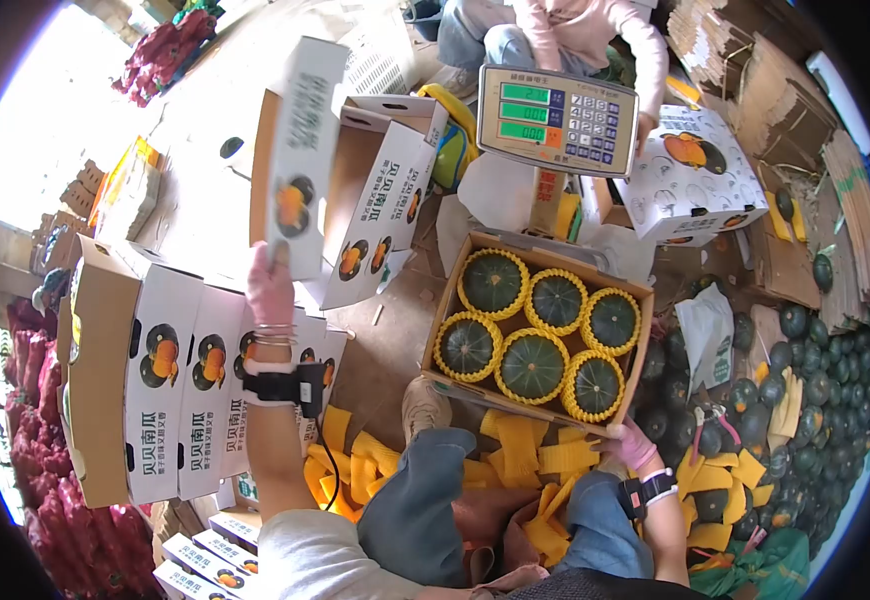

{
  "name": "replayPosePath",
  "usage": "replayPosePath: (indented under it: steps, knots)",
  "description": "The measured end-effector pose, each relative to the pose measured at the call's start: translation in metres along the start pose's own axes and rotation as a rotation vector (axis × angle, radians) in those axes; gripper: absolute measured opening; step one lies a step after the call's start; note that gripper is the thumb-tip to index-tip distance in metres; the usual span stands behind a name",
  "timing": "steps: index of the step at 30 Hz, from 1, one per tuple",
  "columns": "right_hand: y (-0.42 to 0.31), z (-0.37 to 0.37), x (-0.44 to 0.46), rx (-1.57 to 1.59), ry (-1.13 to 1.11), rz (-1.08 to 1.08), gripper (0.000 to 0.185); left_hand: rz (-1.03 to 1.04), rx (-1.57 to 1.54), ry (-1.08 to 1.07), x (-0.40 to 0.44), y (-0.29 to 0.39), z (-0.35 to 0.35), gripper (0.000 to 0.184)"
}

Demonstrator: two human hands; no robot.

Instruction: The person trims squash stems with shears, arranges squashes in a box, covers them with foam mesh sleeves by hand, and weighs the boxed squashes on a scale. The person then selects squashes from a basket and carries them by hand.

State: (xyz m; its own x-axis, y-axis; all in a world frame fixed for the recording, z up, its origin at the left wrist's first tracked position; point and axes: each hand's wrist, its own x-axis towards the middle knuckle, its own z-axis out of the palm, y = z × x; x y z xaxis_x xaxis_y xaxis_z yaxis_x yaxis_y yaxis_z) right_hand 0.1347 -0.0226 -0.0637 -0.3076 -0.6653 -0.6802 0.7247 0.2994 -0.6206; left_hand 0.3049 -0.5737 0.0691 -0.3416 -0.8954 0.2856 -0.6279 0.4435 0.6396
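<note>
Head view: the left hand [271, 292] is closed on a printed cardboard panel [308, 160]. Just ahead of the half-open right hand [631, 446], which touches its corner, lies the pumpkin box [495, 398].

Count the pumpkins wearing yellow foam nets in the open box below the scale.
6 pumpkins in the box: far left, far middle, far right, near left, near middle, near right. None looks hidden.

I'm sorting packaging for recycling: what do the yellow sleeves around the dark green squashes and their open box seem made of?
The yellow sleeves look like matte plastic foam, judging by their puffy, netted edges. The open box looks like cardboard: matte brown inside, stiff, thin walls; any coating I can't tell.
</note>
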Motion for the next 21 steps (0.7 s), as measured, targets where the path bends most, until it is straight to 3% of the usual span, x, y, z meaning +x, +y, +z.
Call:
replayPosePath:
  steps: [1,2,3,4,5,7,9,11,13,16,17,19,21]
  knots:
    - [-0.006,-0.003,-0.010,-0.114,0.061,0.034,0.077,-0.073,-0.082,0.053,0.013,-0.001,-0.004,0.031]
    - [-0.001,-0.016,-0.006,-0.550,0.063,-0.336,0.064,0.209,0.053,0.271,0.024,-0.003,-0.012,0.032]
    - [0.000,-0.034,-0.019,-0.621,0.103,-0.370,0.049,0.262,-0.035,0.352,0.032,-0.002,-0.019,0.033]
    - [-0.025,-0.024,-0.049,-0.419,0.196,-0.243,0.046,0.322,-0.119,0.429,0.038,0.007,-0.029,0.034]
    - [-0.049,-0.010,-0.077,-0.210,0.278,-0.116,0.043,0.159,-0.422,0.340,0.032,0.036,-0.056,0.035]
    - [-0.051,-0.029,-0.110,-0.290,0.475,-0.237,0.041,-0.017,-0.916,0.226,0.011,0.086,-0.091,0.037]
    - [-0.029,-0.082,-0.129,-0.658,0.595,-0.474,0.040,-0.039,-1.314,0.187,-0.011,0.128,-0.111,0.041]
    - [-0.081,-0.009,-0.196,-0.689,0.730,-0.409,0.038,-0.012,-1.342,-0.009,-0.024,0.153,-0.133,0.041]
    - [-0.065,-0.025,-0.223,-0.835,0.847,-0.512,0.038,-0.030,-1.464,-0.264,-0.039,0.188,-0.150,0.044]
    - [-0.059,0.000,-0.270,-0.772,0.738,-0.801,0.045,0.020,-1.458,-0.623,-0.059,0.223,-0.161,0.040]
    - [-0.060,0.009,-0.287,-0.733,0.698,-0.863,0.047,0.147,-1.362,-0.653,-0.073,0.237,-0.161,0.043]
    - [-0.058,0.009,-0.318,-0.394,0.560,-0.924,0.059,0.303,-1.235,-0.747,-0.092,0.260,-0.153,0.047]
    - [-0.071,0.030,-0.354,-0.327,0.562,-1.040,0.072,0.126,-1.324,-1.040,-0.117,0.285,-0.142,0.046]
